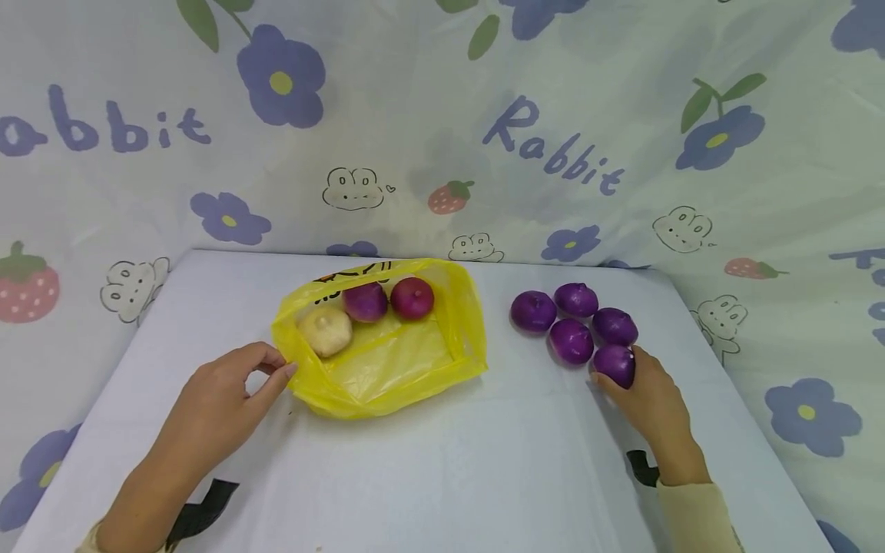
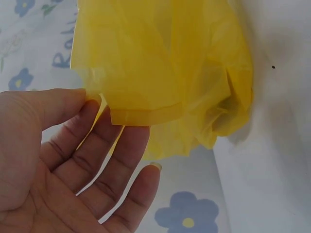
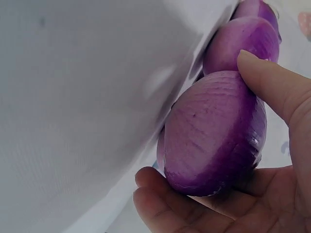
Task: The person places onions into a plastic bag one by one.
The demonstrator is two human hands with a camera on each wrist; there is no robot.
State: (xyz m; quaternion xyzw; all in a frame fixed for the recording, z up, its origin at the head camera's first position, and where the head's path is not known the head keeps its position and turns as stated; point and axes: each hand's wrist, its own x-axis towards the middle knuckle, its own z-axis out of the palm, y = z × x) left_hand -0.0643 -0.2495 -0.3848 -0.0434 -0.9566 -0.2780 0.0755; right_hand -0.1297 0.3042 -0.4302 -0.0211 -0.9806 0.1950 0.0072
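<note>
A yellow plastic bag (image 1: 387,388) lies on the table with its mouth spread. In it are a pale, cream-coloured vegetable (image 1: 326,331), a purple onion (image 1: 365,302) and a redder round one (image 1: 412,298). My left hand (image 1: 224,399) pinches the bag's left rim between thumb and fingers; the left wrist view shows the yellow film (image 2: 146,73) at the fingertips. At the right, my right hand (image 1: 646,395) grips the nearest purple onion (image 3: 214,136), thumb on one side and fingers on the other. Several more purple onions, among them one (image 1: 571,342), sit beside it.
A white cloth (image 1: 442,476) covers the table. Behind and at the sides hangs a printed curtain (image 1: 401,100) with flowers and rabbits. A dark strap (image 1: 203,511) hangs by the left wrist, another (image 1: 643,467) by the right.
</note>
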